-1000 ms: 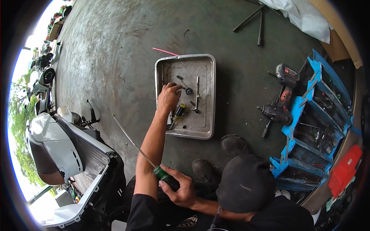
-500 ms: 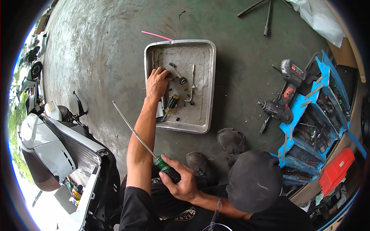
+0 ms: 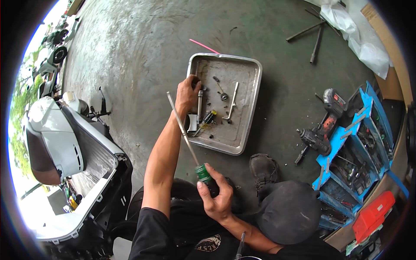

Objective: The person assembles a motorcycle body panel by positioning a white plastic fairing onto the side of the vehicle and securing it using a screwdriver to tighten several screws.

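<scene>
My right hand [image 3: 215, 197] grips a long screwdriver [image 3: 203, 172] by its green and black handle, the shaft pointing up and left across my left forearm. My left hand [image 3: 187, 93] is at the left side of a metal tray [image 3: 249, 125], its fingers curled inward over the rim; what they hold, if anything, is hidden. Beside that hand lies a metal extension bar [image 3: 199, 106]. Also in the tray are a ratchet wrench [image 3: 222, 93], a thin bent bar [image 3: 234, 99], a yellow and black screwdriver [image 3: 210, 116], a whitish piece [image 3: 192, 123] and several small dark parts.
On the right stands an open blue toolbox [image 3: 346, 154] full of tools, with a cordless impact wrench [image 3: 320, 138] against it. A red case [image 3: 373, 215] lies nearer. White scooter bodywork [image 3: 56, 134] occupies the left. Metal bars [image 3: 317, 41] lie far right, a pink strip [image 3: 203, 45] behind the tray.
The view has shifted, so the tray appears farther right. My left hand has drawn back toward the tray's left rim, uncovering the extension bar. The green-handled screwdriver stays in my right hand.
</scene>
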Motion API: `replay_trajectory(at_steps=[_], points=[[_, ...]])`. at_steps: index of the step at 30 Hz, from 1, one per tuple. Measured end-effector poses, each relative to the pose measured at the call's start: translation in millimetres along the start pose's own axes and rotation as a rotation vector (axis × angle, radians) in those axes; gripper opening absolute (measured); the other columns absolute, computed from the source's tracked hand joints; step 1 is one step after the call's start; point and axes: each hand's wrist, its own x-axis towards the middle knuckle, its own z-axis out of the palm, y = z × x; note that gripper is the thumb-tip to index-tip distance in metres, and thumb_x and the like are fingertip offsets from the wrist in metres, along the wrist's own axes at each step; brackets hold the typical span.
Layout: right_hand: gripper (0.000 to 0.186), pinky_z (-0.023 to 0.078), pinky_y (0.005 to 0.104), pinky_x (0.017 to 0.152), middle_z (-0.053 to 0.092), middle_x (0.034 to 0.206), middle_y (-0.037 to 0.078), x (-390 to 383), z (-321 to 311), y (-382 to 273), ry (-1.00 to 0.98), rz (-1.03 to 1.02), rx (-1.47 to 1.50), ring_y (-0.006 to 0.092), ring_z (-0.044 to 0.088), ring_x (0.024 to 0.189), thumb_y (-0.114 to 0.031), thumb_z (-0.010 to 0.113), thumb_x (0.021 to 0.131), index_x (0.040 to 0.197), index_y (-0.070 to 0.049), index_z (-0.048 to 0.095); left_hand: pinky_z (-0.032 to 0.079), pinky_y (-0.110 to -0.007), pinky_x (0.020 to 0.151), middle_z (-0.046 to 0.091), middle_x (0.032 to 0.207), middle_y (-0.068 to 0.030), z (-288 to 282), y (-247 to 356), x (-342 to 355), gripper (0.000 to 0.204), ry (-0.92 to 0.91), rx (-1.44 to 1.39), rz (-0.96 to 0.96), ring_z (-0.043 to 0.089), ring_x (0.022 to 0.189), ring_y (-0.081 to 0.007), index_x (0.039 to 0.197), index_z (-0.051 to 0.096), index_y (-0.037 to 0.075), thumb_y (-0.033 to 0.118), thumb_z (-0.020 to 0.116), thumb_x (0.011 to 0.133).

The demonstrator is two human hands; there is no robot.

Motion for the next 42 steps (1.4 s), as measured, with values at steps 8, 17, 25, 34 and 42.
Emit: replay_trajectory(at_steps=[8, 17, 25, 34, 42], points=[[0.045, 0.05, 0.0341, 0.092, 0.068, 0.116, 0.021, -24.1, 17.5, 23.1, -0.098, 0.09, 0.036, 0.0261, 0.067, 0.103, -0.016, 0.067, 0.09, 0.129, 0.005, 0.059, 0.054, -0.034, 0.087, 0.071, 0.109, -0.0113, -139.9, 14.9, -77.2, 0.024, 0.264, -1.17, -0.515, 0.068, 0.098, -0.0221, 0.115, 0.065, 0.002, 0.02, 0.057, 0.101], [0.045, 0.051, 0.0328, 0.09, 0.07, 0.112, 0.02, -47.6, 25.4, 14.9, -0.328, 0.046, 0.024, 0.0238, 0.069, 0.099, -0.017, 0.067, 0.09, 0.128, 0.005, 0.061, 0.058, -0.034, 0.093, 0.069, 0.113, -0.0135, -201.7, 30.7, -185.7, 0.022, 0.302, -1.668, -0.392, 0.068, 0.103, -0.0233, 0.112, 0.064, 0.001, 0.017, 0.054, 0.103], [0.046, 0.049, 0.0325, 0.094, 0.069, 0.117, 0.022, -62.9, 26.1, 8.0, -0.405, 0.005, 0.005, 0.025, 0.067, 0.104, -0.017, 0.065, 0.09, 0.13, 0.004, 0.061, 0.054, -0.041, 0.102, 0.069, 0.114, -0.016, -225.5, 42.6, -221.5, 0.028, 0.289, -2.105, -0.077, 0.066, 0.113, -0.0281, 0.111, 0.063, 0.0, 0.017, 0.041, 0.107], [0.04, 0.055, 0.0351, 0.08, 0.07, 0.103, 0.021, -70.6, 30.6, 2.9, -0.415, -0.456, -0.227, 0.0292, 0.069, 0.09, -0.004, 0.067, 0.086, 0.125, 0.003, 0.065, 0.059, -0.041, 0.096, 0.07, 0.107, -0.016, -240.2, 52.0, -257.2, 0.026, 0.464, -1.915, -0.082, 0.07, 0.102, -0.026, 0.108, 0.062, 0.002, 0.019, 0.044, 0.106], [0.043, 0.05, 0.0277, 0.06, 0.068, 0.099, 0.017, -80.7, 26.4, -19.8, -0.515, -0.018, 0.121, 0.015, 0.06, 0.068, -0.007, 0.065, 0.091, 0.132, 0.003, 0.058, 0.063, -0.038, 0.085, 0.07, 0.102, -0.0137, -253.7, 69.3, -267.1, 0.023, 0.526, -1.629, -0.074, 0.073, 0.091, -0.0236, 0.108, 0.061, 0.002, 0.02, 0.048, 0.105]])
